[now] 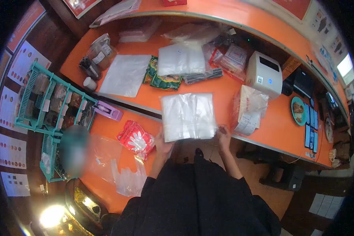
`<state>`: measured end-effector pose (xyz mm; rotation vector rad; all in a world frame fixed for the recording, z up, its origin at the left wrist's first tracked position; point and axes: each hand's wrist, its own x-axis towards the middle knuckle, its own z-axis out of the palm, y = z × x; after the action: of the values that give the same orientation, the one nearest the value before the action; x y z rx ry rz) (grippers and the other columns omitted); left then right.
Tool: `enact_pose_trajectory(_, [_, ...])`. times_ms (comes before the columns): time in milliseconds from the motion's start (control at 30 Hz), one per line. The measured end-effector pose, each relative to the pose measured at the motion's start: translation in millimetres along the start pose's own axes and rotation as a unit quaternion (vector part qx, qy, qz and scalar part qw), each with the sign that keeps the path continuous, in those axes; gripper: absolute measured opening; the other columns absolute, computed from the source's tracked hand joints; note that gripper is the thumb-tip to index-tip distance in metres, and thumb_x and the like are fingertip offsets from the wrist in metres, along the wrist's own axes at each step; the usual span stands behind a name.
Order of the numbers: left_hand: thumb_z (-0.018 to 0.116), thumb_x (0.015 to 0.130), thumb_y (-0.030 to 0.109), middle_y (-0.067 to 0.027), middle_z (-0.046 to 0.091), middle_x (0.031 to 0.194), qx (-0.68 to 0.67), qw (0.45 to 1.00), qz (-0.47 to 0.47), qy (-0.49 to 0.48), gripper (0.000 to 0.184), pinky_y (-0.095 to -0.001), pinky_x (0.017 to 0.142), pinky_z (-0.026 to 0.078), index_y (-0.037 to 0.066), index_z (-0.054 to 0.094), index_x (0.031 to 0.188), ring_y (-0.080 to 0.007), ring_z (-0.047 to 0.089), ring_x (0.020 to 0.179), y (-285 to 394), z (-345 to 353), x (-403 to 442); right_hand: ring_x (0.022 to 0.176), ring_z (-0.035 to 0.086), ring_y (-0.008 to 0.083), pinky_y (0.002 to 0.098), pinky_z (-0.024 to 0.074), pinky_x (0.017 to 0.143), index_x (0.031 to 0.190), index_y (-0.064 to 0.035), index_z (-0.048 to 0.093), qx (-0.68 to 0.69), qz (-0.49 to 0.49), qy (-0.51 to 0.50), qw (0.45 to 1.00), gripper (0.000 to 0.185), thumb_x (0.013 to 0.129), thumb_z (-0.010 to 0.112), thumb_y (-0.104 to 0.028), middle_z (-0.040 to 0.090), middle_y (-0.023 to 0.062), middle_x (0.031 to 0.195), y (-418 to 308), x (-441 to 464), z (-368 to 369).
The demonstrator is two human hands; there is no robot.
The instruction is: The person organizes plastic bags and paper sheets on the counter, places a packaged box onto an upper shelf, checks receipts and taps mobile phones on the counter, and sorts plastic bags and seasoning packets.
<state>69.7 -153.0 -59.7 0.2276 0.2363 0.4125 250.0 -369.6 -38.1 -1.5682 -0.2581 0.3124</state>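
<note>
A flat stack of clear plastic bags (188, 116) lies level in front of me, its near part reaching past the edge of the orange counter. My left hand (164, 145) grips the stack's near left corner, with the fingers partly hidden beneath it. At the near right corner, my right hand (223, 138) is closed on the edge of the same stack. Left of my left hand lies a red packet of disposable gloves (136, 138), and nearer to me a clear carrier bag (129, 179). Another pile of plastic bags (181, 59) rests farther back on green packets (165, 81).
On the left are a purple tape dispenser (108, 111) and a teal rack (47, 98). A white printer (264, 74), a bag-covered paper bundle (248, 112), a green plate (298, 111) and several phones (311, 124) stand right. A raised shelf (208, 15) runs behind.
</note>
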Motion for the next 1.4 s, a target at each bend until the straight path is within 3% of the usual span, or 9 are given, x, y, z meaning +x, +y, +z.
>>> enact_pose_trajectory(167, [0.048, 0.087, 0.025, -0.0125, 0.063, 0.103, 0.196, 0.965, 0.071, 0.161, 0.036, -0.0380, 0.083, 0.049, -0.002, 0.058, 0.108, -0.0239, 0.061, 0.093, 27.4, -19.9, 14.2, 0.080, 0.055, 0.0185, 0.0311, 0.0472, 0.075, 0.087, -0.0006, 0.056, 0.450, 0.207, -0.108, 0.862, 0.017, 0.072, 0.047, -0.004, 0.058, 0.0077, 0.084, -12.6, 34.4, 14.2])
enact_pose_trajectory(300, [0.054, 0.084, 0.029, -0.0107, 0.066, 0.090, 0.284, 0.933, 0.026, 0.218, 0.033, -0.0367, 0.077, 0.050, 0.001, 0.062, 0.098, -0.0228, 0.063, 0.083, 42.6, 7.7, 31.4, 0.073, 0.055, 0.0184, 0.0313, 0.0479, 0.072, 0.074, -0.0042, 0.053, 0.454, 0.212, -0.128, 0.856, 0.009, 0.072, 0.046, -0.010, 0.057, 0.0054, 0.077, -14.5, 52.5, 26.8])
enact_pose_trajectory(567, [0.055, 0.083, 0.040, -0.0105, 0.062, 0.097, 0.361, 0.917, 0.151, 0.071, 0.046, -0.0346, 0.079, 0.050, 0.000, 0.057, 0.105, -0.0201, 0.060, 0.090, 32.0, -23.6, 51.4, 0.065, 0.050, 0.0184, 0.0314, 0.0419, 0.065, 0.077, -0.0011, 0.060, 0.107, 0.098, -0.082, 0.986, 0.028, 0.079, 0.062, -0.029, 0.053, 0.0041, 0.070, -8.6, 60.5, 16.6])
enact_pose_trajectory(600, [0.058, 0.082, 0.043, -0.0110, 0.060, 0.102, 0.291, 0.951, 0.047, 0.097, 0.052, -0.0358, 0.081, 0.050, -0.001, 0.053, 0.110, -0.0203, 0.057, 0.098, 33.3, -1.3, 49.2, 0.065, 0.050, 0.0184, 0.0314, 0.0419, 0.065, 0.077, -0.0011, 0.060, 0.105, 0.096, -0.088, 0.986, 0.028, 0.079, 0.062, -0.029, 0.053, 0.0041, 0.070, -9.4, 56.8, 21.8])
enact_pose_trajectory(667, [0.061, 0.082, 0.041, -0.0114, 0.060, 0.102, 0.340, 0.920, 0.045, 0.189, 0.053, -0.0358, 0.081, 0.050, -0.001, 0.053, 0.112, -0.0209, 0.058, 0.098, 21.1, 9.6, 44.7, 0.068, 0.050, 0.0210, 0.0326, 0.0411, 0.065, 0.078, 0.0017, 0.059, -0.157, -0.175, 0.153, 0.960, 0.039, 0.081, 0.064, -0.037, 0.053, 0.0069, 0.071, -6.0, 48.4, 29.7])
enact_pose_trajectory(800, [0.069, 0.078, 0.036, -0.0124, 0.061, 0.104, 0.387, 0.891, -0.029, 0.235, 0.053, -0.0365, 0.083, 0.050, 0.000, 0.052, 0.113, -0.0199, 0.061, 0.093, 25.1, 28.0, 42.4, 0.077, 0.055, 0.0275, 0.0374, 0.0438, 0.073, 0.094, 0.0079, 0.056, -0.321, 0.081, -0.062, 0.942, 0.056, 0.081, 0.063, -0.047, 0.058, 0.0176, 0.082, -28.4, 54.1, 12.5])
enact_pose_trajectory(933, [0.073, 0.076, 0.037, -0.0135, 0.063, 0.105, 0.423, 0.879, -0.107, 0.190, 0.062, -0.0339, 0.080, 0.052, -0.003, 0.051, 0.118, -0.0214, 0.063, 0.092, 28.5, 46.0, 43.9, 0.090, 0.061, 0.0295, 0.0356, 0.0492, 0.078, 0.099, 0.0131, 0.055, -0.406, 0.069, -0.055, 0.910, 0.062, 0.075, 0.071, -0.041, 0.062, 0.0245, 0.096, -64.7, 64.9, 50.0])
enact_pose_trajectory(1067, [0.076, 0.074, 0.032, -0.0125, 0.063, 0.104, 0.391, 0.909, -0.066, 0.132, 0.062, -0.0350, 0.082, 0.052, -0.002, 0.051, 0.119, -0.0206, 0.063, 0.093, 33.6, 68.3, 37.0, 0.081, 0.063, 0.0217, 0.0321, 0.0513, 0.071, 0.107, 0.0080, 0.057, -0.083, 0.200, -0.185, 0.959, 0.047, 0.071, 0.073, -0.016, 0.064, 0.0139, 0.096, -76.3, 67.1, 53.0])
enact_pose_trajectory(1400, [0.074, 0.077, 0.019, -0.0110, 0.057, 0.118, 0.318, 0.934, 0.125, 0.101, 0.063, -0.0361, 0.091, 0.046, 0.003, 0.041, 0.128, -0.0211, 0.056, 0.106, 80.6, 64.2, -13.0, 0.079, 0.062, 0.0216, 0.0343, 0.0516, 0.069, 0.108, 0.0070, 0.053, -0.142, 0.056, -0.233, 0.960, 0.059, 0.062, 0.080, -0.018, 0.061, 0.0156, 0.094, -193.8, 74.9, 147.8])
